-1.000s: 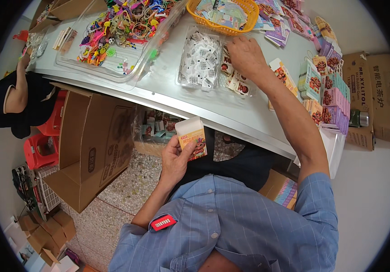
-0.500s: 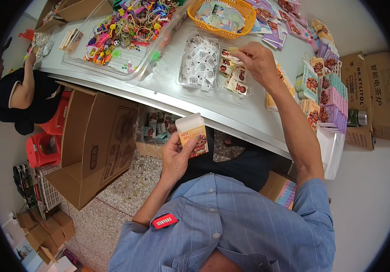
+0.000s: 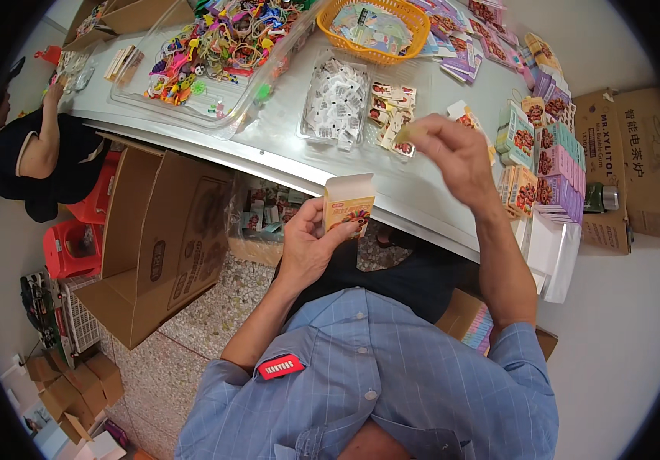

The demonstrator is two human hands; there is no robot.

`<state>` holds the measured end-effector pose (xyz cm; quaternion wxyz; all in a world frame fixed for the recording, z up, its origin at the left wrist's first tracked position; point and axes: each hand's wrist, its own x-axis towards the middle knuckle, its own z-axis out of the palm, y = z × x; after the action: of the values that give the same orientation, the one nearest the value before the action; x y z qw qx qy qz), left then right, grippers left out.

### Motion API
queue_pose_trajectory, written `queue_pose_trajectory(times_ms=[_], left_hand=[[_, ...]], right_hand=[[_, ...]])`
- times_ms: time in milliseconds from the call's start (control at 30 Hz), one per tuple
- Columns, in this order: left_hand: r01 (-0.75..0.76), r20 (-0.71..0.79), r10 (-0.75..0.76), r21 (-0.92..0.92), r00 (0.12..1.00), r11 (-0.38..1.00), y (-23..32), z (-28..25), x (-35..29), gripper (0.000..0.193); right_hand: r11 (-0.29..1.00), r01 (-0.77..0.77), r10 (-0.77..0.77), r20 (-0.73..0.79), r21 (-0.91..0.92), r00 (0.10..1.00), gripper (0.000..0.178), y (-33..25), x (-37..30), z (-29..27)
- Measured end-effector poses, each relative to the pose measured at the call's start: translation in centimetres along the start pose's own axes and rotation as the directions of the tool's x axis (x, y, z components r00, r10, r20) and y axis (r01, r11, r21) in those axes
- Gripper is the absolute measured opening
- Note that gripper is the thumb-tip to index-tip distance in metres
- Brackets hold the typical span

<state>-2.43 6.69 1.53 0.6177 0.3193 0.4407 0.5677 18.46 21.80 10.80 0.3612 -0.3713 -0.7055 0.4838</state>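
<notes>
Right hand [image 3: 454,157] backed off lol, small packets [image 3: 384,115] now beyond its fingertips; left hand [image 3: 305,247] brought box [image 3: 348,205] closer to them.

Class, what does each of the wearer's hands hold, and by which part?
The left hand holds a yellow box by its lower front and left side. The right hand pinches a small yellowish piece by one end, too blurred to identify.
</notes>
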Motion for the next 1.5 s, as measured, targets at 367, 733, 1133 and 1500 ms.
queue_pose_trajectory(times_ms=[367, 733, 1133, 1500], left_hand=[[-0.009, 0.059, 0.008, 0.009, 0.998, 1.0, -0.8, 0.1, 0.1, 0.039], [-0.031, 0.03, 0.032, -0.024, 0.999, 0.999, -0.8, -1.1, 0.7, 0.041], [-0.033, -0.052, 0.031, -0.03, 0.998, 0.999, -1.2, -2.8, 0.2, 0.04], [-0.037, -0.055, 0.035, -0.026, 0.998, 0.999, -0.9, -3.1, 1.0, 0.037]], right_hand=[[0.914, 0.262, -0.139, 0.366, -0.311, 0.92, 0.014, -0.3, -2.6, 3.3], [0.906, 0.174, -0.1, 0.205, -0.385, 0.974, 0.021, -1.3, 2.4, 2.9], [0.403, 0.258, -0.212, 0.185, -0.878, 0.96, 0.035, 6.4, 10.3, 5.2], [0.372, 0.24, -0.169, 0.189, -0.897, 0.967, 0.011, 6.1, 10.3, 5.2]])
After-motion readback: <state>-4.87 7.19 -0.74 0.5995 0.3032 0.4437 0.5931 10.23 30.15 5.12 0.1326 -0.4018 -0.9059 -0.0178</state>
